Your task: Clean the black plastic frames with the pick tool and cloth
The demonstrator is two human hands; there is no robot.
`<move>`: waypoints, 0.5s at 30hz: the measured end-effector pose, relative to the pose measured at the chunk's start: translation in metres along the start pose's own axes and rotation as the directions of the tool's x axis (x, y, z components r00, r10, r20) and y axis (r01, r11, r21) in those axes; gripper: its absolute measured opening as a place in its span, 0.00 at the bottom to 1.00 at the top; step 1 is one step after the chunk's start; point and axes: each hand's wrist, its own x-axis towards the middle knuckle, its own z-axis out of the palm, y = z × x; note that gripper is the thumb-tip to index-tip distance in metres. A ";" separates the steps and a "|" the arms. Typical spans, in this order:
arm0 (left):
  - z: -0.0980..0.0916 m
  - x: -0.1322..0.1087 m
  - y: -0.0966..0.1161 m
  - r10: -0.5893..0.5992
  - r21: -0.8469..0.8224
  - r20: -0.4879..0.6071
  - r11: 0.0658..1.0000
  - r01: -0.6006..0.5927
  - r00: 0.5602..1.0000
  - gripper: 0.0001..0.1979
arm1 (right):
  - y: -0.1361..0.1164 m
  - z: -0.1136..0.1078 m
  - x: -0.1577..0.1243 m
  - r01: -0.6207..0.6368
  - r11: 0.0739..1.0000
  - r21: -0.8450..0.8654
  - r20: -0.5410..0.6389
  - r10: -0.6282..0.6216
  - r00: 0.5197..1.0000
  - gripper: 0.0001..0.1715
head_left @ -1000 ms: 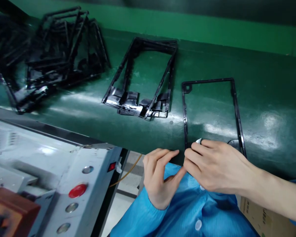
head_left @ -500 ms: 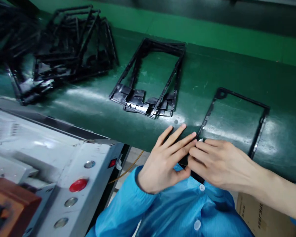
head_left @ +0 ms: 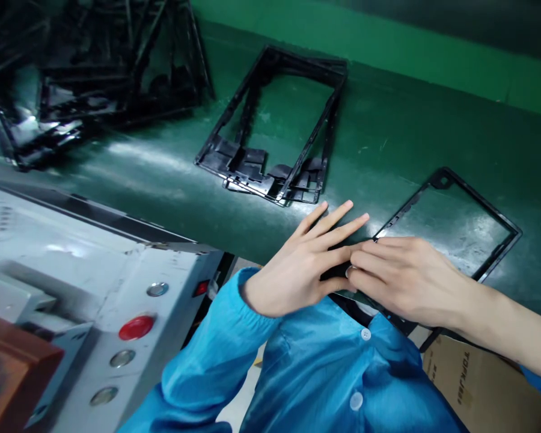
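A thin black rectangular frame [head_left: 500, 207] lies turned at an angle on the green belt [head_left: 388, 132], its near end hanging past the belt's front edge. My left hand [head_left: 306, 264] rests on that near end with its fingers stretched out flat. My right hand [head_left: 401, 276] has its fingers curled and pressed together on the same end, right against my left fingertips. What the right fingers pinch is hidden.
A small stack of black frames [head_left: 279, 126] lies mid-belt, and a jumbled heap of frames [head_left: 90, 78] sits at far left. A grey machine [head_left: 85, 270] with a red button [head_left: 136, 328] stands at lower left. A cardboard box [head_left: 478, 385] is at lower right.
The single frame has swung clockwise and slid toward me. My left hand went from curled to flat on the frame's near end. The view tilted.
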 end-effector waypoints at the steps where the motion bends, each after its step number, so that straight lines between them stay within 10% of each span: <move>1: 0.003 -0.006 0.009 -0.037 -0.006 -0.052 0.999 0.037 0.998 0.23 | 0.002 0.000 -0.002 -0.028 0.999 0.035 0.000 0.028 1.000 0.22; 5: 0.043 -0.032 0.074 -0.209 -0.074 -0.496 0.977 0.198 0.843 0.12 | 0.010 0.001 -0.008 -0.196 0.966 0.166 -0.068 0.209 0.975 0.20; 7: 0.075 -0.039 0.109 -0.229 -0.108 -0.541 0.973 0.203 0.810 0.08 | 0.012 0.002 -0.009 -0.252 0.956 0.151 -0.134 0.273 0.953 0.20; 11: 0.113 -0.039 0.129 -0.085 -0.040 -0.437 0.996 0.075 0.895 0.15 | 0.018 0.003 -0.009 -0.277 0.961 -0.019 -0.098 0.274 0.957 0.18; 15: 0.094 -0.043 0.099 -0.106 -0.136 -0.373 0.989 0.059 0.922 0.07 | 0.028 0.001 -0.022 -0.353 0.928 -0.119 -0.150 0.334 0.930 0.14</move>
